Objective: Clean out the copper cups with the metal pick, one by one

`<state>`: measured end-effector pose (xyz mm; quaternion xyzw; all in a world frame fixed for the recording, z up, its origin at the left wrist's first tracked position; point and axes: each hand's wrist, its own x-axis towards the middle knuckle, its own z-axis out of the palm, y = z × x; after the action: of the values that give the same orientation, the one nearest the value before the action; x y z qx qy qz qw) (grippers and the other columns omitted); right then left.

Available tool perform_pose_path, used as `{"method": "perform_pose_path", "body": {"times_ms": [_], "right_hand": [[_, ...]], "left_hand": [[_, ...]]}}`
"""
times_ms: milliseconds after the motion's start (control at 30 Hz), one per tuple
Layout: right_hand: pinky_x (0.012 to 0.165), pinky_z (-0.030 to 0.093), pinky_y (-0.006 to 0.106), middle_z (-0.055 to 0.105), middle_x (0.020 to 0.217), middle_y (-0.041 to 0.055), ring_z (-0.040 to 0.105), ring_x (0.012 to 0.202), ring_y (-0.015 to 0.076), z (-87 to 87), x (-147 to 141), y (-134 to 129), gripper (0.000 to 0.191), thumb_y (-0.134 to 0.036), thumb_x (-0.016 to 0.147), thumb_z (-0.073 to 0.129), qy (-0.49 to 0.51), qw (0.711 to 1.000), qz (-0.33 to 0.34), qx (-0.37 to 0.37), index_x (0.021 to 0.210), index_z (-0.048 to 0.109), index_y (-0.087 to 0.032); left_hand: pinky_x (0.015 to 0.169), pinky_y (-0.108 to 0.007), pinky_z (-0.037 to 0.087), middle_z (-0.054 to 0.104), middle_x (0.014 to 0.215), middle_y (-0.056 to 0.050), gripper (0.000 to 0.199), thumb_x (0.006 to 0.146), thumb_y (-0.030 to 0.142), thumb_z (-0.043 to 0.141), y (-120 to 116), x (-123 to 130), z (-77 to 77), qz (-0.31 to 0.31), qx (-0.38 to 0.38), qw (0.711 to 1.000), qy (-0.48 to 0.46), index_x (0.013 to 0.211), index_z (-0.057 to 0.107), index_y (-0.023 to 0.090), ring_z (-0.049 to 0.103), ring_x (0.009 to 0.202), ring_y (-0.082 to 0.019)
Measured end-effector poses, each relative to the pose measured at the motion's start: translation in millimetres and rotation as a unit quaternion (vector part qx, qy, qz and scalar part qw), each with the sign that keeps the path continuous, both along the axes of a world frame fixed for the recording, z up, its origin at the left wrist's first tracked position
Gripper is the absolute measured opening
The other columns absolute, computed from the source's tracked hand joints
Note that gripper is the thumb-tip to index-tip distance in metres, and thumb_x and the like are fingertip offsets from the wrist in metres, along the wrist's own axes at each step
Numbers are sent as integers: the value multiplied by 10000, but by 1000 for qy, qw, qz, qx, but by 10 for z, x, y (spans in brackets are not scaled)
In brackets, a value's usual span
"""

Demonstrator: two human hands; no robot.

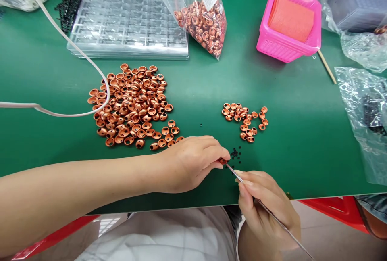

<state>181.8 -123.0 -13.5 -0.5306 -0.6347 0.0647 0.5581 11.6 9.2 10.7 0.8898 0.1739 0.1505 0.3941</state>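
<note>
Between its thumb and fingertips, my left hand (193,162) pinches a small copper-coloured cup-shaped piece (223,161). My right hand (269,204) grips a thin metal tool (273,214) like a pen, its tip touching or very near that piece; whether it is a pick or tweezers I cannot tell. Just beyond the tip lie tiny black bits (235,154) on the green tabletop. A large heap of copper-coloured pieces (133,101) is left of my left hand, and a smaller group of them (246,120) lies beyond my right hand. Each piece has a hole.
Clear plastic trays (130,19) are stacked at the back, touching a bag of copper pieces (205,25). A pink basket (288,47) holds an orange-red pad. A white cable (75,115) crosses the heap. Plastic bags (363,107) lie at the right.
</note>
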Motion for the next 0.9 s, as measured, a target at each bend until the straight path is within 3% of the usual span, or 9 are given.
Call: {"method": "perform_pose_path", "body": {"times_ms": [233, 467, 833, 900], "right_hand": [[613, 617, 345, 734, 969, 81, 714, 798, 193, 14, 13, -1, 379, 83, 711, 625, 15, 1000, 13, -3, 1028, 674, -118], [571, 608, 339, 732, 990, 60, 709, 768, 185, 34, 38, 6, 407, 105, 702, 601, 6, 999, 21, 30, 1032, 677, -121], [635, 598, 368, 719, 985, 96, 704, 817, 203, 18, 35, 7, 428, 127, 682, 608, 56, 998, 42, -7, 1041, 653, -101], [630, 588, 374, 714, 949, 81, 704, 805, 205, 6, 40, 18, 395, 117, 694, 605, 90, 996, 21, 2, 1017, 644, -107]], "left_hand": [[685, -252, 471, 632, 847, -72, 159, 962, 115, 439, -13, -9, 12, -6, 23, 999, -22, 999, 593, 98, 557, 775, -158], [680, -240, 472, 629, 846, -68, 148, 946, 85, 421, -62, -5, 50, 6, -10, 998, -63, 998, 554, 123, 548, 759, -147], [717, -207, 473, 657, 859, -39, 128, 923, 86, 501, -29, 12, 22, 20, -54, 997, -55, 1003, 592, 129, 590, 763, -119], [721, -190, 470, 668, 868, -21, 132, 923, 89, 514, -9, 17, 37, 19, -67, 996, -55, 1008, 599, 145, 597, 766, -106]]}}
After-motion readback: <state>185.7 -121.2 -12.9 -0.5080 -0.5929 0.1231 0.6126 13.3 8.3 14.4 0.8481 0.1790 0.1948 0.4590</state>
